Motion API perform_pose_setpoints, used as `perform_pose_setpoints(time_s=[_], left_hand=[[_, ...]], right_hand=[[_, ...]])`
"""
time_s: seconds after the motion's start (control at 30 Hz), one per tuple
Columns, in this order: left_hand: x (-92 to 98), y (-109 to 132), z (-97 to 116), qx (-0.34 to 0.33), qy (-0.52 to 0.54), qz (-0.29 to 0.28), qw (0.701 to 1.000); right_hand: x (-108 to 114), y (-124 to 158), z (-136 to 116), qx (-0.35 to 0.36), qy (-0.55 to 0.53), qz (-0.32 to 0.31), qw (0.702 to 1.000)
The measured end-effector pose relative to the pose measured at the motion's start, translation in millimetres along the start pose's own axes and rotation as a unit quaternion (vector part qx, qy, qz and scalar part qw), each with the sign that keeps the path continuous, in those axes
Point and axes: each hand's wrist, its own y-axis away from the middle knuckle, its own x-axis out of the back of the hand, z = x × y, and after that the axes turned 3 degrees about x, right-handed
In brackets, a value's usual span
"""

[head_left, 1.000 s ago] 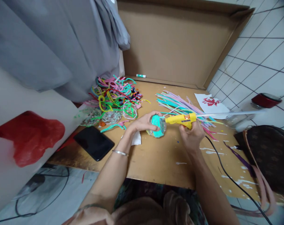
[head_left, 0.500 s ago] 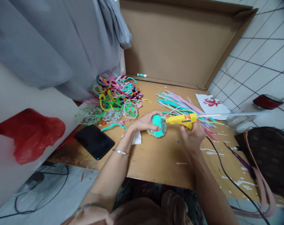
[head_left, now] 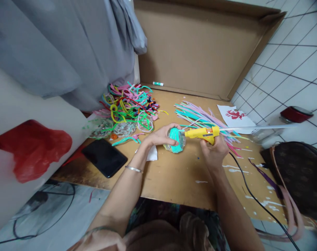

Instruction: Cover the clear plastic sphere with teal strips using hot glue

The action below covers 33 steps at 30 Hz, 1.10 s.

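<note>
My left hand (head_left: 165, 135) is closed around a small clear plastic piece wrapped with turquoise pipe cleaner (head_left: 176, 142), held over the table. In my right hand (head_left: 216, 150) is a yellow hot glue gun (head_left: 202, 132), its nozzle at the right side of the wrapped piece; whether the tip touches it I cannot tell. A long clear glue stick (head_left: 236, 128) sticks out of the gun's back. Behind the gun lies a bundle of straight pipe cleaners (head_left: 192, 113) in turquoise, pink and lilac. A white scrap (head_left: 152, 153) lies under my left wrist.
Tangled coloured pipe cleaners (head_left: 127, 101) and several clear plastic pieces (head_left: 125, 129) sit at the back left, near a black phone (head_left: 104, 158). At right are a brown handbag (head_left: 291, 174), a red-lidded jar (head_left: 295, 114) and the black cord (head_left: 248, 188). A cardboard wall (head_left: 200, 45) stands behind.
Both hands, the glue gun and the wrapped piece stay almost in place. The whole view has shifted very slightly.
</note>
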Motion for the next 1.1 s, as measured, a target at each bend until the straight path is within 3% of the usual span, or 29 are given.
perform_pose_setpoints(time_s=[1.1], left_hand=[[1.9, -1.2, -5.0, -0.028, -0.017, -0.002, 0.999]], right_hand=[[-1.1, 0.8, 1.8, 0.009, 0.025, -0.002, 1.0]])
